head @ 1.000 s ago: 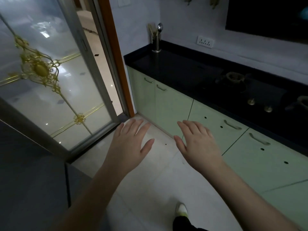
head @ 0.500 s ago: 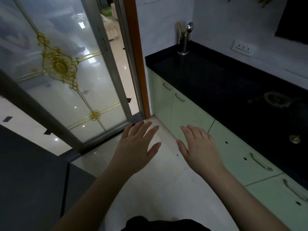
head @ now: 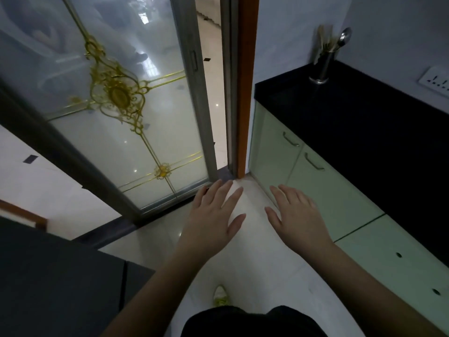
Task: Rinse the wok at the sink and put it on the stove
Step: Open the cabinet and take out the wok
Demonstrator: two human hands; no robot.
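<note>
Here, no brand, label or legible writing shows anywhere in the head view. The left hand (head: 213, 220) is held out palm down above the floor (head: 255, 259), fingers straight and slightly spread, grasping nothing. The right hand (head: 297, 215) sits just beside it at 3 o'clock, same flat pose, released, the two apart. Both forearms enter from 6 o'clock. A black tabletop (head: 364, 122) runs from 1 to 4 o'clock over pale green cabinet doors (head: 323, 190). At 1 o'clock a steel utensil holder (head: 322, 66) stands upright on it, with a spoon inside. A wall socket (head: 437, 81) is at 2 o'clock. A glass sliding door (head: 121, 113) with gold ornament fills 10 to 12 o'clock. The wok, sink and stove are out of view.
</note>
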